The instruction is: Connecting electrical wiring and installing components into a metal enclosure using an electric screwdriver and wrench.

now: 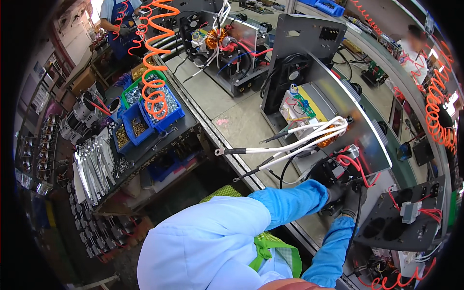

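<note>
My left hand (334, 193) and my right hand (353, 201), both in dark grey gloves, meet at the lower end of an open electrical chassis (333, 101). Their fingers are curled close together around a small dark part whose kind I cannot make out. A black cable (358, 217) runs down past my right hand. Just above the hands are a black component (330, 170) and looped red wires (360, 166). Thick white cables (299, 140) with metal lugs reach from a copper-wound coil (328, 137) toward the bench's left edge.
Another open chassis (227, 53) stands farther along the bench. A black panel (403, 212) with red wires is at right. Blue bins (137, 123) of fasteners and metal strips (92, 169) lie on the left table. Orange coiled hoses (155, 29) hang overhead. Two people work farther off.
</note>
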